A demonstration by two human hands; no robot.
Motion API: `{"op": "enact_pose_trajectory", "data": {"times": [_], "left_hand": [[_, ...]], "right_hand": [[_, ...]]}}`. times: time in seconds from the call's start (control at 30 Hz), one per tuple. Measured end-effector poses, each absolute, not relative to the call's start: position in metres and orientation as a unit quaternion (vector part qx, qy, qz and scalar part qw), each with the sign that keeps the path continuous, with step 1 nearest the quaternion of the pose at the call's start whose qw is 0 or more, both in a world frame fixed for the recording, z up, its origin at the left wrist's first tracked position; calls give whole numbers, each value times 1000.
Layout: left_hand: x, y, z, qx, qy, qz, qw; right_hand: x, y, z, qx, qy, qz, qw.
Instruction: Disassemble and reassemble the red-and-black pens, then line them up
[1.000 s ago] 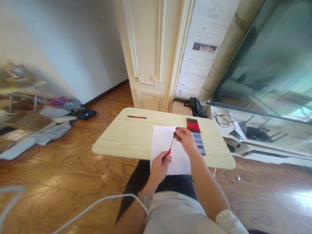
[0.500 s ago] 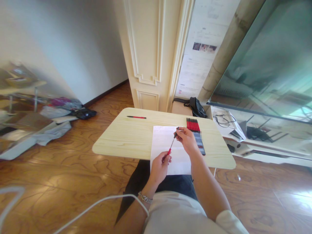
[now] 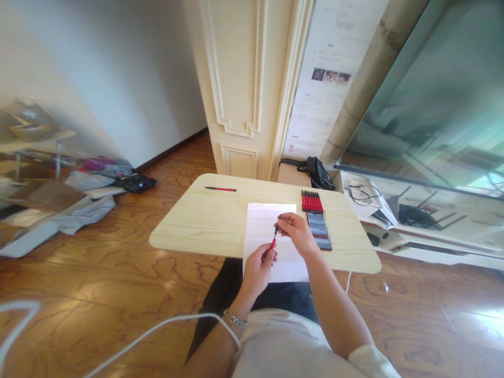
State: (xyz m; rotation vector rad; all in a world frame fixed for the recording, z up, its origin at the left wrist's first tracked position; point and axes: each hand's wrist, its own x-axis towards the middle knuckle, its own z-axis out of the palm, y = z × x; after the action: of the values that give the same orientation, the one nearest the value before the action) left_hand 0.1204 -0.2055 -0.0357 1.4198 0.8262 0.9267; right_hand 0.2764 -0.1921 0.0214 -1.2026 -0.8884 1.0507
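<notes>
My left hand (image 3: 258, 268) is closed round the lower end of a red and black pen (image 3: 273, 242), held over a white sheet of paper (image 3: 264, 226). My right hand (image 3: 294, 231) pinches the pen's upper black end, so both hands hold the same pen. The sheet lies on a small light wooden table (image 3: 205, 220) in front of me. A row of several red and black pens (image 3: 312, 201) lies just right of the sheet, beyond my right hand.
A single red pen (image 3: 220, 189) lies at the table's far left. A dark phone-like slab (image 3: 318, 230) lies beside the paper. A black bag (image 3: 317, 173) sits behind the table. Clothes (image 3: 94, 184) lie on the floor at left, and a white cable (image 3: 149, 328) crosses near me.
My right hand has slid down the pen towards my left hand, and the visible length of pen between the hands is shorter. My left hand has stayed put.
</notes>
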Motion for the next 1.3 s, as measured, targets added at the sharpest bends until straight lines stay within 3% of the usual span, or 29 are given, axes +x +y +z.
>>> {"op": "enact_pose_trajectory", "data": {"times": [0.47,0.8,1.13,1.3], "left_hand": [[120,-206,-33,571,332,379,648],[116,-206,-26,457,279,347,770],[122,-207,-31,543,394,427,607],[123,-207,-33,532,381,419,629]], "right_hand": [[276,-206,17,-512,-414,472,586],[271,-209,9,-510,-438,450,587],[258,-210,-9,-610,-442,338,564],[250,-211,-11,-658,-409,287,563]]}}
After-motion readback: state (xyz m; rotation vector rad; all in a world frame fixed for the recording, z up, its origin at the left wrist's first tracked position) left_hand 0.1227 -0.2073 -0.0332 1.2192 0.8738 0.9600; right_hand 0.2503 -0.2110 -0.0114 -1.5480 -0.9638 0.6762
